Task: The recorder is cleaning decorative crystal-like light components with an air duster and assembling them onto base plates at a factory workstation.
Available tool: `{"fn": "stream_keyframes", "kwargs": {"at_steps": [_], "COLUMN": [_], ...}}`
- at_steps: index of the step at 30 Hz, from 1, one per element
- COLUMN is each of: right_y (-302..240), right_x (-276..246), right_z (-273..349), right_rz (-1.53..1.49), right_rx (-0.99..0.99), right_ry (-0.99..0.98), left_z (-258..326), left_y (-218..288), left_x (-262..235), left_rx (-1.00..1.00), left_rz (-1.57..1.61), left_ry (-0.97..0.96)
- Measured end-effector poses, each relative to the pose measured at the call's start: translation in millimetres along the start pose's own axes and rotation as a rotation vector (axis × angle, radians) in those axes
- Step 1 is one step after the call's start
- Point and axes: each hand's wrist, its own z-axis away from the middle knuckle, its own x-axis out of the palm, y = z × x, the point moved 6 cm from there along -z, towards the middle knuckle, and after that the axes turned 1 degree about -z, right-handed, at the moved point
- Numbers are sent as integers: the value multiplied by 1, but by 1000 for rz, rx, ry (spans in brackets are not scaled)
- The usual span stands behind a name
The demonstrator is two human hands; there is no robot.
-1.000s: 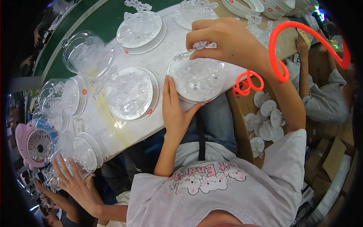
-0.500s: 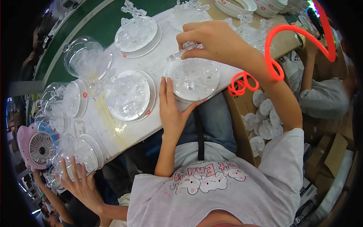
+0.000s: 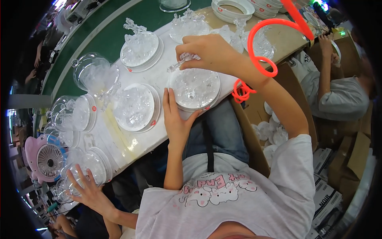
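My right hand point(image 3: 213, 55) pinches a clear, branched, crystal-like plastic piece point(image 3: 186, 60) at the far edge of a round white base point(image 3: 195, 89) topped with clear textured plastic. Whether the piece touches the base is hidden by my fingers. My left hand point(image 3: 176, 123) is spread along the base's near left side, fingers extended and thumb at its front rim, steadying contact without wrapping round it. To the left lies a similar round base point(image 3: 137, 107) with a clear crystal-like top. Farther back stands another base point(image 3: 141, 49) with a branched clear piece rising from it.
Clear domes point(image 3: 93, 71) and more bases line the white table's left part. A co-worker's hand point(image 3: 89, 191) is at the lower left, near a pink fan point(image 3: 45, 159). A red coiled hose point(image 3: 262, 65) hangs over my right forearm. A cardboard box point(image 3: 254, 135) holds several clear discs.
The view has shifted slightly, so the table's things sit lower in it. Both my hands keep about the same place at the base, the right still pinching the clear piece.
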Motion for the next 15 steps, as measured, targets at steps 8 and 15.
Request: {"fn": "stream_keyframes", "kwargs": {"at_steps": [8, 15], "right_y": [0, -5], "right_x": [-15, 19], "right_z": [62, 104], "right_rz": [-478, -391], "right_rx": [397, 477], "right_ry": [216, -13], "left_z": [22, 26], "left_y": [2, -42], "left_x": [-23, -103], "left_rx": [28, -217], "left_rz": [39, -110], "left_ry": [120, 400]}}
